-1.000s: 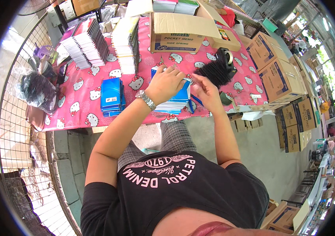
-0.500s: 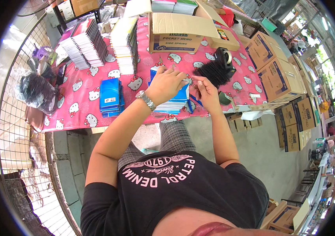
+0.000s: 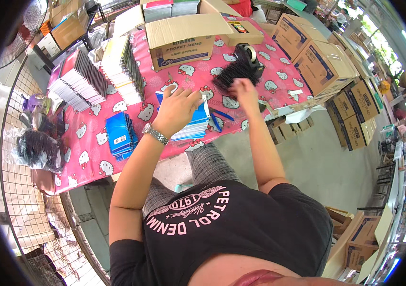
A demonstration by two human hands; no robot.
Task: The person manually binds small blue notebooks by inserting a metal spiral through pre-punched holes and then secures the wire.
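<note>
My left hand (image 3: 179,108), with a metal watch on its wrist, is bent over a stack of blue-covered notebooks (image 3: 189,129) at the table's near edge. Its fingers curl at the top notebook's upper edge and hide part of the cover. My right hand (image 3: 245,97) is at the near side of a pile of black spiral binding coils (image 3: 230,76). Motion smears its fingers, so whether they grip a coil is unclear. Blue-handled pliers (image 3: 218,119) lie between the notebooks and my right forearm. To the left stands a separate stack of blue spiral notebooks (image 3: 120,136).
Tall notebook stacks (image 3: 76,81) and yellow-covered ones (image 3: 123,71) stand at the far left. An open carton (image 3: 181,45) is at the back, beside a tape dispenser (image 3: 250,59). Cartons (image 3: 322,62) line the right. A plastic-wrapped black bundle (image 3: 38,148) sits far left.
My right hand has left the notebook stack and moved to the black coils, uncovering the pliers. My left hand stays at the stack. The whole view has turned and shifted.
</note>
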